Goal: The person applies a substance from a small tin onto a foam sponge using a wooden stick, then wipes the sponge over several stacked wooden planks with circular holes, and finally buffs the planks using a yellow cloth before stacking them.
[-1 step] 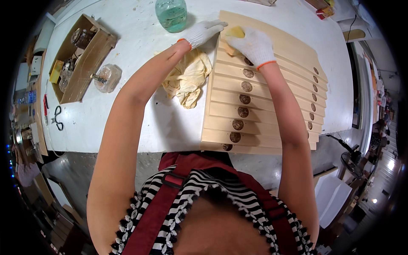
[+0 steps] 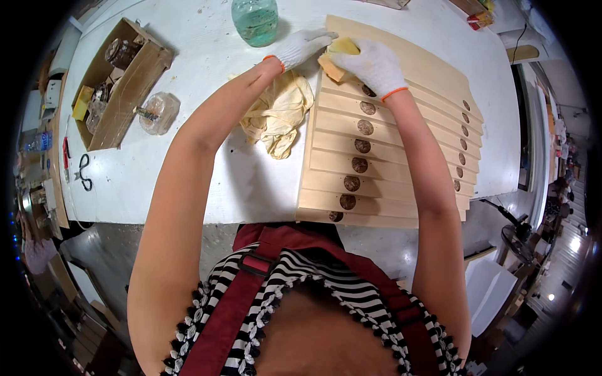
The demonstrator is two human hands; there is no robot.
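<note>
from a distance, i had the gloved right hand closed around a yellow-orange sponge near the far left corner of the overlapping pale boards. the gloved left hand reached to their left edge, fingers straight and unclenched. left of the boards lay a crumpled cream cloth.

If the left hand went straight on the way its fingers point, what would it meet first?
Probably the farthest pale wooden panel: the left hand's fingertips are at its left edge, though depth and contact are unclear. The sponge in the right hand sits close beside that line.
</note>
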